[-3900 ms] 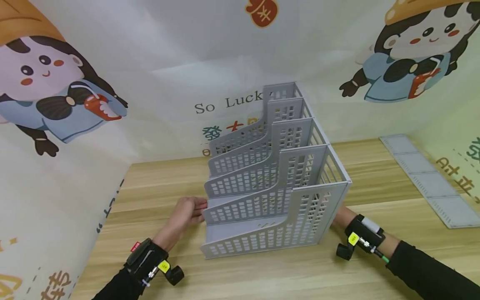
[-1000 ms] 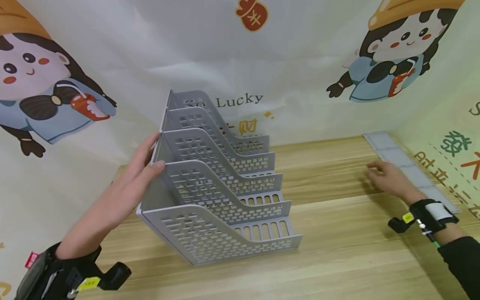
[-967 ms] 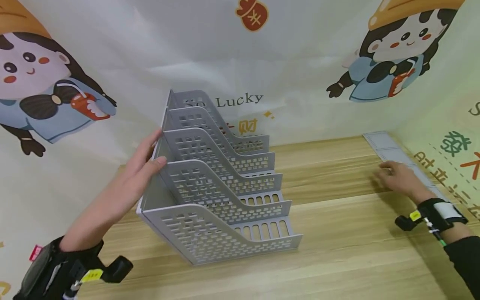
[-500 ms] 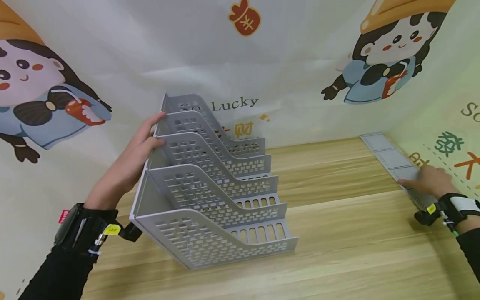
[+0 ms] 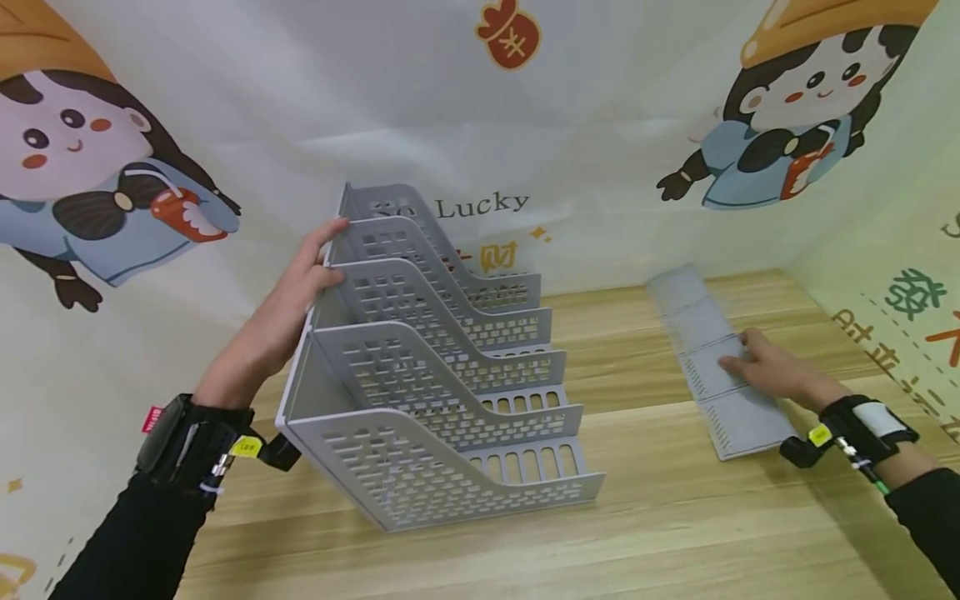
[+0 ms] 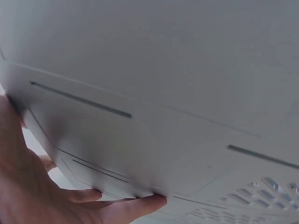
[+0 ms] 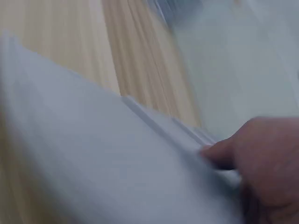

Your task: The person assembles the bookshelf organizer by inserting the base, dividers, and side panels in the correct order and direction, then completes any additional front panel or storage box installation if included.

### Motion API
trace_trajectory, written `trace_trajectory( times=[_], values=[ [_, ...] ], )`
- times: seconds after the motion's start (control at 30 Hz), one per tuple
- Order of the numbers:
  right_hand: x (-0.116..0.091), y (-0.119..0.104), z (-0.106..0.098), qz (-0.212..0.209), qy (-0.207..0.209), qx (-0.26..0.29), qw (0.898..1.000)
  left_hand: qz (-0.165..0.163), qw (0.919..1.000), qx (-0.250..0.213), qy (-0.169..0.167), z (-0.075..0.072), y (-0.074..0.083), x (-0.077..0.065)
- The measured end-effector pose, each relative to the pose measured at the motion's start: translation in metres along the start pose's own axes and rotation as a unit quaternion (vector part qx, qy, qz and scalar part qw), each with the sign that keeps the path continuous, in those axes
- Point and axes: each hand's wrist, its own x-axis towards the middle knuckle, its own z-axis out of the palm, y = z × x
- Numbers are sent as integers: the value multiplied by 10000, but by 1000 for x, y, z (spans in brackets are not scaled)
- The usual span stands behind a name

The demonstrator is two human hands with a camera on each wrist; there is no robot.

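A grey plastic file organizer (image 5: 442, 400) with several perforated dividers stands on the table, its tall back to the left and low open ends to the right. My left hand (image 5: 281, 308) holds the top edge of that back, thumb over the rim. In the left wrist view its fingertips press the slotted back panel (image 6: 154, 102). My right hand (image 5: 780, 371) pinches the right edge of a long flat grey panel (image 5: 712, 362), thumb on top, fingers hidden beneath. The panel is tilted and blurred at its far end. In the right wrist view the panel (image 7: 107, 154) fills the foreground.
The wood-grain table (image 5: 645, 517) meets a pale printed backdrop (image 5: 600, 125) behind and on both sides. The organizer's far end is close to the back wall. Bare table lies between the organizer and the panel.
The organizer was turned round, its tall back going from right to left. My left hand slid along its rim. My right hand reached the flat panel by the right wall and moved it leftward.
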Motion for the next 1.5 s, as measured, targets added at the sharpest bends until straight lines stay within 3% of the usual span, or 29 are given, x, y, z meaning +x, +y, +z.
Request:
trace_trajectory(
  times=[0.13,0.3,0.43,0.87,1.1,1.5],
  values=[
    [6,-44,32,-773,-8,274,9966,89,9999,-36,-118,0,-3,4],
    [12,-86,55,-1613,353,19,9863,224,9994,-270,22,6,-7,4],
    [13,-101,62,-1839,646,-228,9806,310,9987,-368,138,10,-8,8],
    [8,-107,63,-2038,902,-625,9728,465,9971,-346,485,21,-11,17],
    [8,-106,63,-2116,1050,-973,9668,426,9971,-470,420,22,-12,19],
    [12,-103,63,-2227,920,-867,9667,545,9964,-521,375,23,-13,23]
  ],
)
